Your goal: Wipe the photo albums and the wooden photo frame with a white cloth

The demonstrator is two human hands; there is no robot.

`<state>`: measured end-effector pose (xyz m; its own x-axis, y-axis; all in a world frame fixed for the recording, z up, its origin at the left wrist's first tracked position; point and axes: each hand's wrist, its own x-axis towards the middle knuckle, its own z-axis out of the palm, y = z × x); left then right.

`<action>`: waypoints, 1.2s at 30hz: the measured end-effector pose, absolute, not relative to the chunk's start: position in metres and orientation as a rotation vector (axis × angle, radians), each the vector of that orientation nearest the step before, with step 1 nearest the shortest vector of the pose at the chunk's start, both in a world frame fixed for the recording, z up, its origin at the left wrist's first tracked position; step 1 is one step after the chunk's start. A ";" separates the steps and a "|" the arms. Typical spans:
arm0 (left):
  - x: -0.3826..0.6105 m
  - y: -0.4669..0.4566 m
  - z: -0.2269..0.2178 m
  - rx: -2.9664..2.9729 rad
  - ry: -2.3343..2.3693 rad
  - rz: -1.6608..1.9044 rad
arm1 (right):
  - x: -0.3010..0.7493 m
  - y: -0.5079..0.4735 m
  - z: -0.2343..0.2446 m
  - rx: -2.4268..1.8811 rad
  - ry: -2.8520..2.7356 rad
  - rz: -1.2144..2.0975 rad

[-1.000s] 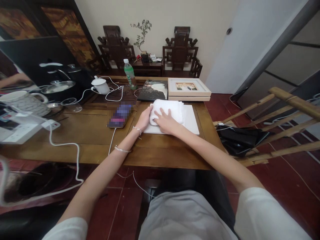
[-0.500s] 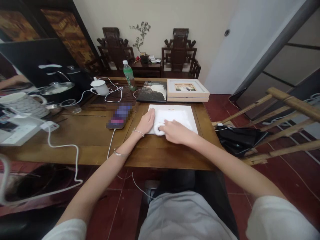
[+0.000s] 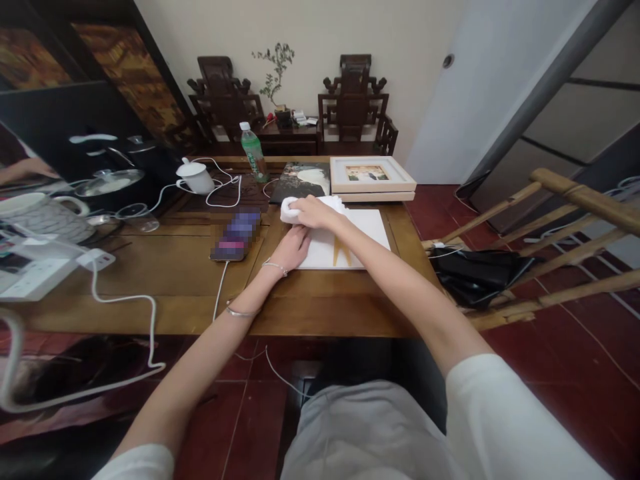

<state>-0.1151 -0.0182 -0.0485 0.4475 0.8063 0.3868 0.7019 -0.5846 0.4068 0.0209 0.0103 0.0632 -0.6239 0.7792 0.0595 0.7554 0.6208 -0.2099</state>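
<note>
from my remote station i read the step in hand as wiping. the surface (image 3: 325, 303) carries the whole set. the board (image 3: 373, 230) lies flat on it. the frames (image 3: 373, 189) are stacked behind the board, with the dark panel (image 3: 295, 179) beside them. the cloth (image 3: 287, 212) is over the board's far left corner, its rolled end past the edge; i cannot tell how much of it bears on the board. i have the right hand (image 3: 311, 213) gripping the cloth, fingers curled over it. i have the left hand (image 3: 293, 248) flat, fingers extended, on the board's left part, just beside the cloth; it grips nothing and appears to brace the board. in my judgement, the next stroke calls for even pressure from the right hand, the left hand out of the cloth's path, and clearance from the panel.

materials, largest first. surface: brown wood, smooth, seamed into panels. board: white, thin, straight-edged. frames: pale wood, rectangular; the upper one shows a small picture within a broad white border. cloth: white, soft-looking, thickly folded; i expect it to compress and bunch under load. golden mark (image 3: 342, 252): angular strokes on the board's face, partly hidden by the right forearm.
</note>
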 end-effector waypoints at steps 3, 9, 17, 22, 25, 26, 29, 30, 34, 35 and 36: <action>-0.116 -0.017 -0.051 2.497 1.337 0.815 | 0.029 0.015 0.071 -1.376 -2.698 0.250; -0.118 -0.014 -0.055 2.462 1.416 0.777 | 0.105 0.006 0.081 -1.530 -2.689 0.239; -0.116 -0.011 -0.053 2.480 1.407 0.640 | 0.164 -0.080 0.049 -1.458 -2.805 0.147; -0.118 -0.006 -0.054 2.484 1.426 0.652 | 0.167 -0.138 0.033 -1.313 -2.788 0.074; -0.120 -0.003 -0.057 2.473 1.418 0.696 | 0.174 -0.137 0.027 -1.252 -2.775 0.065; -0.121 -0.003 -0.057 2.472 1.410 0.696 | 0.177 -0.131 0.024 -1.258 -2.769 0.051; -0.121 -0.004 -0.057 2.469 1.396 0.670 | 0.181 -0.100 0.016 -1.322 -2.766 0.003; -0.121 -0.004 -0.056 2.466 1.394 0.662 | 0.182 -0.088 0.014 -1.343 -2.769 -0.011; -0.121 -0.005 -0.054 2.460 1.378 0.664 | 0.180 -0.047 0.012 -1.397 -2.758 -0.055; -0.121 -0.005 -0.054 2.458 1.373 0.671 | 0.179 -0.041 0.012 -1.400 -2.751 -0.056; -0.121 -0.005 -0.054 2.454 1.367 0.676 | 0.179 -0.037 0.013 -1.401 -2.744 -0.053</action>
<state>-0.1212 -0.0052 -0.0544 0.4516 0.8493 0.2735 0.7326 -0.5279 0.4296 0.1791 -0.0367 0.0129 -0.5851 0.8080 0.0694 0.8101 0.5863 0.0034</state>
